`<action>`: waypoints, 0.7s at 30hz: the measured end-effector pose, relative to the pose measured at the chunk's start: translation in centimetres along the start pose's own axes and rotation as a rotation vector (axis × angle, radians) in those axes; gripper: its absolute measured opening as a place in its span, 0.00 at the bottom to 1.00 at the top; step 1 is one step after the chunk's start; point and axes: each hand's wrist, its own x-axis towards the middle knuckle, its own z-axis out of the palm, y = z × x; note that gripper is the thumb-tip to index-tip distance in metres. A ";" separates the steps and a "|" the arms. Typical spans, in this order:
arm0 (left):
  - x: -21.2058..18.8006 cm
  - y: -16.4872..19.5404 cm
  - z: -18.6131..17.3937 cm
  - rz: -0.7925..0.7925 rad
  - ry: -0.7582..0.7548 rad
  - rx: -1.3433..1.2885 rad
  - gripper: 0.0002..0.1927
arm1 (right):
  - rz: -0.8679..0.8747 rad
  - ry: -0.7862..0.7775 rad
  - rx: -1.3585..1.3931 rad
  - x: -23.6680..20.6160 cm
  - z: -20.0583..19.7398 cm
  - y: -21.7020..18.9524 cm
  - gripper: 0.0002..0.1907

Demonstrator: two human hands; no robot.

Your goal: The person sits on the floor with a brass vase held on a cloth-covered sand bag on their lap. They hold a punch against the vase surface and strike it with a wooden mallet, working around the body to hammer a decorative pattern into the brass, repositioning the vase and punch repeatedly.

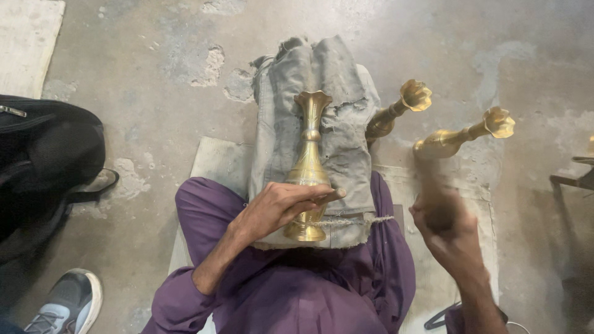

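While I sit cross-legged on the concrete floor, a folded grey denim cloth lies over my lap and knee, and on it rests the brass vase, lying lengthwise with its flared mouth pointing away from me and its foot toward my body. My left hand is clamped around the vase's belly and also pins a small chisel-like tool against the metal, its blunt end sticking out to the right. My right hand is off to the side, well apart from the vase, and so blurred that I cannot tell whether it is closed on anything. Just beyond the cloth, to the right, two more brass vases lie on the floor. I judge the vase in my lap to be mid-work: it is seated and the tool is set on it, though I cannot see any finished marks.
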 end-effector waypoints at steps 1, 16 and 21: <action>0.0 -0.1 0.0 -0.014 -0.007 0.001 0.23 | -0.014 -0.061 -0.141 0.1 -0.1 0.0 0.28; -0.5 -0.6 0.4 0.008 0.035 -0.016 0.22 | -0.131 0.226 -0.073 0.6 -1.0 -1.4 0.23; -0.6 -0.6 0.2 0.058 0.056 -0.007 0.22 | -0.050 0.067 -0.045 0.4 -1.6 -1.3 0.27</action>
